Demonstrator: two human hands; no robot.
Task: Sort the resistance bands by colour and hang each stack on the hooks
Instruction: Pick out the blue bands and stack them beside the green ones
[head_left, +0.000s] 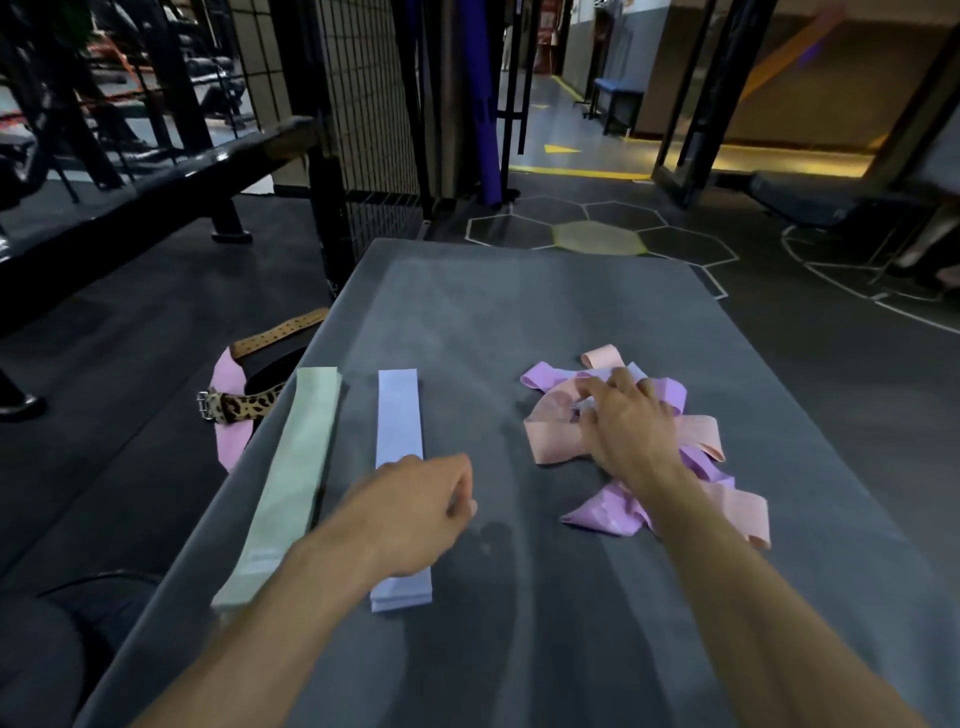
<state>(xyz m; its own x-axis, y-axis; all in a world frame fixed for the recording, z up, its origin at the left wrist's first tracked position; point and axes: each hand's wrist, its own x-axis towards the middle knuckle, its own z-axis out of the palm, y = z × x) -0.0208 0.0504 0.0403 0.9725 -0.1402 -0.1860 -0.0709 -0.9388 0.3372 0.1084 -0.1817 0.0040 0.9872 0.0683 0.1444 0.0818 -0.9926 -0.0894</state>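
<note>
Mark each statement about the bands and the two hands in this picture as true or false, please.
1. The green band lies flat, to the left of the blue band. True.
2. The right hand rests on the mixed pile of bands. True.
3. The left hand holds a pink band. False: it holds nothing, with its fingers loosely curled above the table.
4. The pile holds only green bands. False: it shows purple, peach and a little pale blue.
5. A leopard-print belt lies beside the left edge of the table. True.
6. The green and blue bands already hang on hooks. False: both lie on the table.
</note>
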